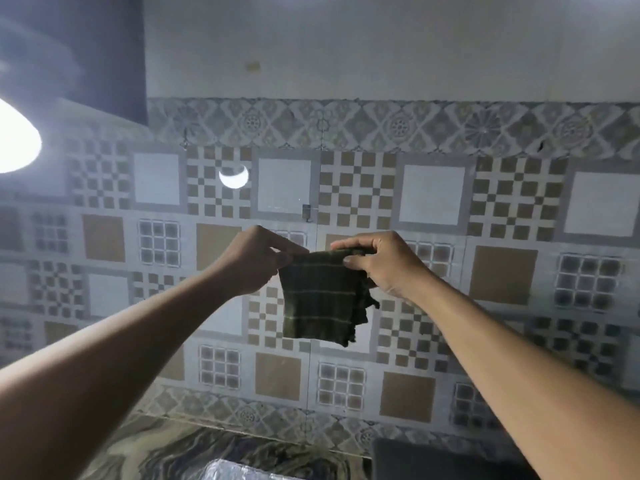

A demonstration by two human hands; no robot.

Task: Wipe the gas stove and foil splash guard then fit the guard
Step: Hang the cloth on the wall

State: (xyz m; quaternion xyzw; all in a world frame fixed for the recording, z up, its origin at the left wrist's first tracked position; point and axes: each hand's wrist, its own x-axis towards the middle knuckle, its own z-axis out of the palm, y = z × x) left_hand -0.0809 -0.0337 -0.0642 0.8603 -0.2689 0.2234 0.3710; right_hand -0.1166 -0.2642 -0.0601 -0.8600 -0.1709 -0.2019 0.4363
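A dark green checked cloth hangs in front of the tiled wall, held up by its top edge. My left hand pinches the cloth's upper left corner. My right hand grips the upper right corner, with the fingers curled over the edge. A small metal hook sticks out of the wall just above the hands. A crinkled piece of the foil splash guard shows at the bottom edge. A dark slab, maybe the gas stove, lies at the bottom right, partly behind my right arm.
Patterned tiles cover the wall, with plain paint above. A marbled countertop runs along the bottom. A bright lamp glares at the far left and its reflection shines on the tiles.
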